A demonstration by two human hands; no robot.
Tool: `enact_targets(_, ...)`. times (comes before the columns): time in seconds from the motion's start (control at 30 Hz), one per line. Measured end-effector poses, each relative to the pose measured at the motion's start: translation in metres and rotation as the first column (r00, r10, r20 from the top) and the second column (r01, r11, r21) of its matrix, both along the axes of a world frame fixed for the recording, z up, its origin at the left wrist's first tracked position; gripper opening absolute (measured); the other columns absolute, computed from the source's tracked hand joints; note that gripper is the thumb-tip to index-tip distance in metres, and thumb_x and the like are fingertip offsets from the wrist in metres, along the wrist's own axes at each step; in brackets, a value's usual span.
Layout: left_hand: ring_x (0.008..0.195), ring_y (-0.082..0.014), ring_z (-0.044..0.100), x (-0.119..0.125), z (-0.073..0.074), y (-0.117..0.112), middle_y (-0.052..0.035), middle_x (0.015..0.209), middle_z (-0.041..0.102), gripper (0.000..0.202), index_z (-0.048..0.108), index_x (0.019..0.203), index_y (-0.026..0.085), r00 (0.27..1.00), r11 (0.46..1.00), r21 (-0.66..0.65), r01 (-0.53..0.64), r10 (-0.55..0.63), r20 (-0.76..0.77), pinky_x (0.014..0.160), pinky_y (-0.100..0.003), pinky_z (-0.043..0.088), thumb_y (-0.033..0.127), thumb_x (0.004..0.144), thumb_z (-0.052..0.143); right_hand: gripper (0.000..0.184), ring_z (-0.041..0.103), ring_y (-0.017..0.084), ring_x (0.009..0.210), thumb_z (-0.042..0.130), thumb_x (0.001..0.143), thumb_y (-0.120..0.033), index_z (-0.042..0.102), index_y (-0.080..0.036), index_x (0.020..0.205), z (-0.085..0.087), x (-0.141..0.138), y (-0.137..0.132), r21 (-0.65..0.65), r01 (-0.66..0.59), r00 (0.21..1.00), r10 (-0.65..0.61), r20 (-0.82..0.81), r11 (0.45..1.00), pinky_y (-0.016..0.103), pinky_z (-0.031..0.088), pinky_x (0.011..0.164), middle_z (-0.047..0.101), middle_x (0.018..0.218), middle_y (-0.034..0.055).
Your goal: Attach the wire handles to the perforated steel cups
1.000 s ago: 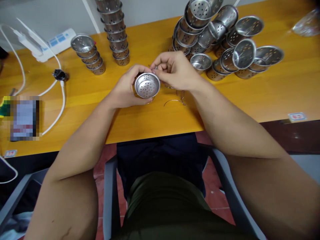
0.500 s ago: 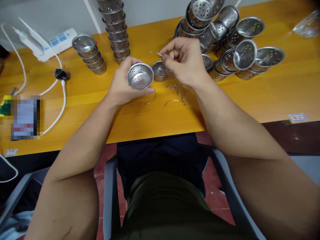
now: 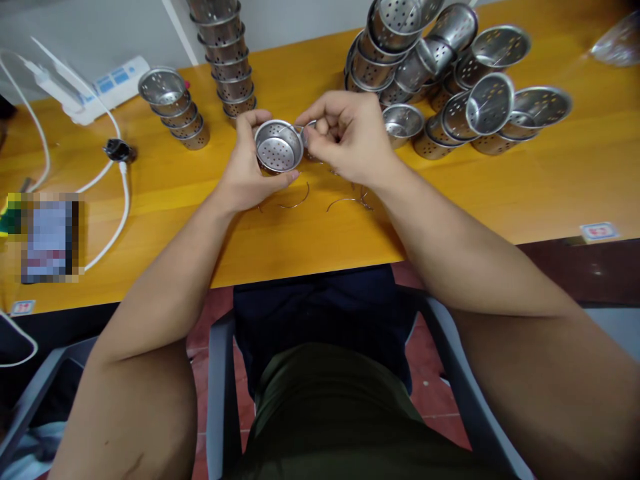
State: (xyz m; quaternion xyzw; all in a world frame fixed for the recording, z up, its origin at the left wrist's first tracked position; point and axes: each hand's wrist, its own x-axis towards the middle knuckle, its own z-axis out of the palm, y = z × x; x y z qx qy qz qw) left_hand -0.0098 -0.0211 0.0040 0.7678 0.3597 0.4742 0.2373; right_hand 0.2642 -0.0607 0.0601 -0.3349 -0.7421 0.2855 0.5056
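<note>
My left hand (image 3: 244,170) is wrapped round a perforated metal cup (image 3: 278,155), its open mouth tilted toward me. With thumb and finger pinched together, my right hand (image 3: 350,137) holds a thin metal wire (image 3: 296,126) at the cup's right rim. The end of this wire reaches over the rim; whether it passes through a hole I cannot tell. Behind my right hand another small perforated cup is mostly hidden. Several curved loose wires (image 3: 345,199) lie on the table below my hands.
A tall stack of perforated cups (image 3: 233,70) and a shorter stack (image 3: 183,117) stand at the back left. Many nested cups (image 3: 453,123) crowd the back right. A white power strip (image 3: 113,90), cables and a blurred-out phone (image 3: 50,237) lie left on the wooden table (image 3: 310,247).
My right hand has moved left and slightly down, bringing the wire to the cup's rim. The cup in my left hand has shifted slightly left and up.
</note>
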Motion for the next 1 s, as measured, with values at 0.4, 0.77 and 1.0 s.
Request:
enact_targets(0.4, 0.141, -0.0422, 0.086, 0.007, 0.007, -0.018, -0.0133, 0.15, 0.082, 0.08, 0.072, 0.157, 0.031, 0.997, 0.994, -0.089, 0.063, -0.067, -0.049, 0.121, -0.058, 0.076, 0.038, 0.093, 0.12, 0.023, 0.064, 0.029, 0.074, 0.103, 0.106, -0.036, 0.081, -0.036, 0.098, 0.0, 0.003, 0.002, 0.031, 0.084, 0.993, -0.086, 0.084, 0.996, 0.042, 0.049, 0.064, 0.067, 0.079, 0.0002)
enact_targets(0.77, 0.132, -0.0444, 0.086, 0.012, -0.004, -0.005, -0.0116, 0.141, 0.084, 0.09, 0.074, 0.146, 0.034, 0.998, 0.994, -0.088, 0.06, -0.058, 0.028, 0.112, -0.06, 0.077, 0.049, 0.077, 0.128, 0.018, 0.063, 0.031, 0.074, 0.101, 0.102, -0.033, 0.084, -0.04, 0.101, 0.004, -0.002, -0.006, -0.026, 0.139, 0.985, -0.135, 0.103, 0.99, 0.044, 0.051, 0.062, 0.067, 0.078, -0.0001)
enact_targets(1.0, 0.131, -0.0433, 0.081, 0.015, 0.0, -0.012, -0.0069, 0.144, 0.083, 0.118, 0.073, 0.147, 0.038, 0.992, 0.982, -0.136, 0.128, -0.129, 0.0, 0.117, -0.065, 0.072, 0.092, 0.059, 0.131, 0.017, 0.064, 0.03, 0.077, 0.098, 0.102, -0.031, 0.082, -0.037, 0.099, 0.005, -0.016, -0.016, -0.027, 0.135, 0.987, -0.132, 0.092, 0.99, 0.044, 0.056, 0.067, 0.066, 0.079, -0.0003)
